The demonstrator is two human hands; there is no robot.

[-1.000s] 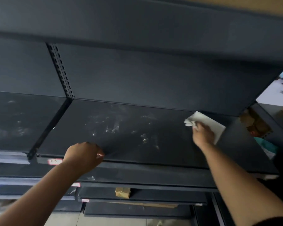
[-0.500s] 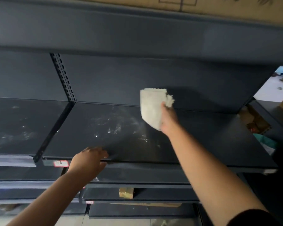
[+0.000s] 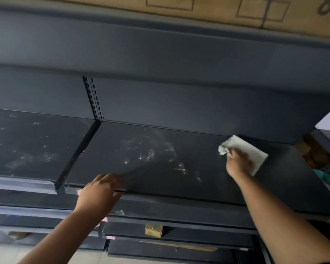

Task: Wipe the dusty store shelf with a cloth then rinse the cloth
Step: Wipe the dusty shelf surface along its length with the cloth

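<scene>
The dark metal store shelf (image 3: 179, 180) runs across the view, with pale dust smears (image 3: 147, 149) on its middle. A white cloth (image 3: 253, 151) lies flat on the shelf's right part near the back panel. My right hand (image 3: 238, 161) presses on the cloth, fingers gripping its bunched left edge. My left hand (image 3: 99, 191) rests on the shelf's front edge at lower centre, fingers curled over the lip.
A second dusty shelf (image 3: 27, 145) adjoins at the left, behind a slotted upright (image 3: 93, 100). Lower shelves below hold a small tan box (image 3: 153, 230). Cardboard (image 3: 217, 10) sits above the top shelf. Clutter (image 3: 316, 155) lies past the shelf's right end.
My right hand had lifted the cloth off the shelf near the middle; now it has swung right and set the cloth flat on the right part. My left hand stays on the front edge.
</scene>
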